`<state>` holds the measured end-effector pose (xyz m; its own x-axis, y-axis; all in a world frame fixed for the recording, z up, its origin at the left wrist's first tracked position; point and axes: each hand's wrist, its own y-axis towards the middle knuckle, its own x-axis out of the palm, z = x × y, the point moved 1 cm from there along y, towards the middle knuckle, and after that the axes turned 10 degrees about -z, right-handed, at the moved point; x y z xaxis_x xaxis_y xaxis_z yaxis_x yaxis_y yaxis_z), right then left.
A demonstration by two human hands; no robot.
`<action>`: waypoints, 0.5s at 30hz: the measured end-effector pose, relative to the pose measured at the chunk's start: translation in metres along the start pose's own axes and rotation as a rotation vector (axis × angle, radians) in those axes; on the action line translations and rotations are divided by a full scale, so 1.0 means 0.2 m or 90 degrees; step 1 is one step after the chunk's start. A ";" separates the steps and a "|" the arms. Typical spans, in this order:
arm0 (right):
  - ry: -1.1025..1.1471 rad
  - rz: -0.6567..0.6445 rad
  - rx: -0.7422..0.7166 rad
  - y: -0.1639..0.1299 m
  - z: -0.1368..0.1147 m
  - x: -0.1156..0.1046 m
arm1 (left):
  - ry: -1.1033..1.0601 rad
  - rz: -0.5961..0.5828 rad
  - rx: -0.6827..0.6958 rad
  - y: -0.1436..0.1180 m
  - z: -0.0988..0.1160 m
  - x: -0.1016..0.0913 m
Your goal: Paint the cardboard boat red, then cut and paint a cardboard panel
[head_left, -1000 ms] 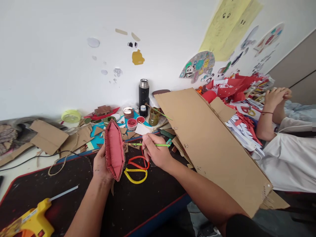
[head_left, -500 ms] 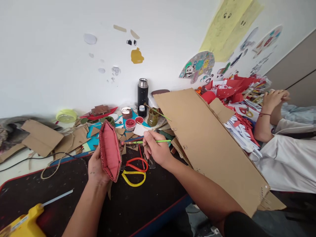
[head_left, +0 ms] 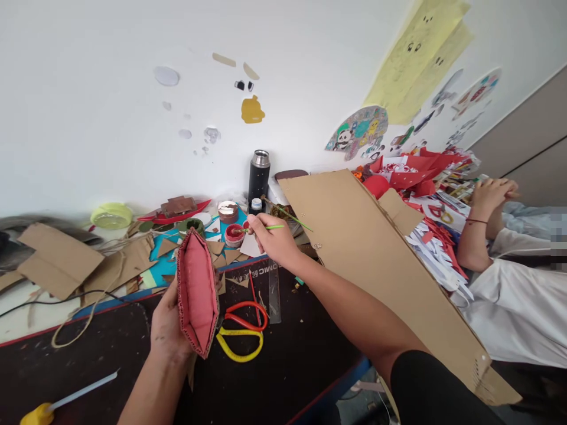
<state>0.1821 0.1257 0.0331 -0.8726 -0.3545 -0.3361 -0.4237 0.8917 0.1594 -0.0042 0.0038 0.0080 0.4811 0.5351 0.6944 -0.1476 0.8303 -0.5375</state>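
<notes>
Held upright in my left hand (head_left: 167, 324) is a small boat-shaped cardboard piece (head_left: 199, 295), painted pinkish red inside, with bare corrugated edges. My left fingers are mostly hidden behind it. My right hand (head_left: 273, 237) pinches a thin green paintbrush (head_left: 266, 228), its tip over a small tub of red paint (head_left: 234, 236). Whether the bristles touch the paint I cannot tell. Below, scissors (head_left: 241, 330) with one orange and one yellow handle lie on the dark mat, beside a clear ruler (head_left: 274, 295).
A large cardboard sheet (head_left: 376, 265) slants across the right side. Behind stand a black flask (head_left: 259, 177) and a brown paint jar (head_left: 228, 211). A yellow glue gun (head_left: 38, 415) lies front left, near cardboard scraps (head_left: 62, 260). Another person's clasped hands (head_left: 494, 192) are at far right.
My right hand has moved the paintbrush away from the cardboard piece, up to the red paint tub. My left hand still holds the piece. The view has shifted slightly.
</notes>
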 end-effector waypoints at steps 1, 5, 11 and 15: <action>-0.031 -0.006 0.002 0.02 0.00 0.00 | -0.001 -0.001 -0.001 0.00 0.00 0.00; -0.140 -0.034 0.009 0.09 0.03 0.02 | -0.006 -0.006 -0.024 0.00 0.00 -0.01; -0.258 -0.053 0.030 0.16 0.14 0.09 | -0.009 -0.004 -0.056 0.03 -0.02 -0.04; -0.283 -0.060 0.019 0.18 0.14 0.09 | -0.005 -0.008 -0.042 0.03 -0.02 -0.06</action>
<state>0.1585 0.1594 0.0066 -0.6387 -0.2858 -0.7144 -0.4835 0.8713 0.0837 -0.0072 0.0022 -0.0058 0.4752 0.5265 0.7050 -0.0844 0.8248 -0.5591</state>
